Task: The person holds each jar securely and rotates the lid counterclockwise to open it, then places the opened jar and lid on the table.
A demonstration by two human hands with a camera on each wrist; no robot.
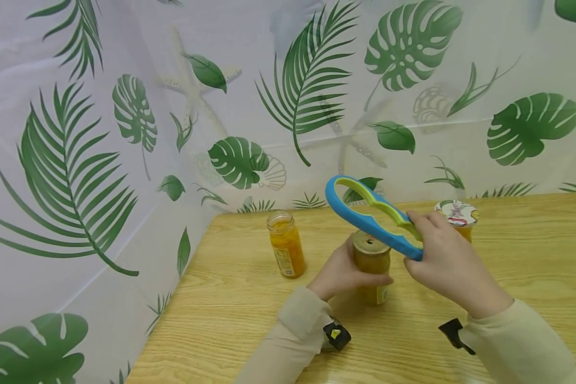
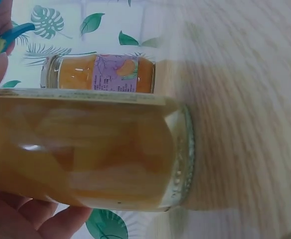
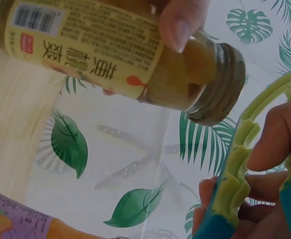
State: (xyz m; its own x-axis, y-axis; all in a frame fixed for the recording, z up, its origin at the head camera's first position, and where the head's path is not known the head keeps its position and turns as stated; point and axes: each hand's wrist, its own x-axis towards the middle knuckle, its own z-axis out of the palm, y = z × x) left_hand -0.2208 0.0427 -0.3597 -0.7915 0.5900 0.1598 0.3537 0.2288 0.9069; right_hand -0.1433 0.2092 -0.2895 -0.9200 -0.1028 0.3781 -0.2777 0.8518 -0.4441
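Leaf-printed sheeting (image 1: pixel 312 106) backs your wood-grain counter (image 1: pixel 230 309); in the head view your left hand (image 1: pixel 338 274) wraps the upright capped jar (image 1: pixel 372 264), while your right hand (image 1: pixel 448 261) grips the blue-and-green tool (image 1: pixel 360 220) beside its lid (image 1: pixel 372 241). From the left wrist, smooth glass could twist if your fingers (image 2: pixel 66 221) hold loosely. Right wrist: the tool's loop (image 3: pixel 235 162) sits clear of the lid; skewed seating could make it slip.

Middle jar (image 1: pixel 372 260) before and between left jar (image 1: pixel 287 248) and right jar (image 1: pixel 458 214), table (image 1: pixel 211 325) beneath
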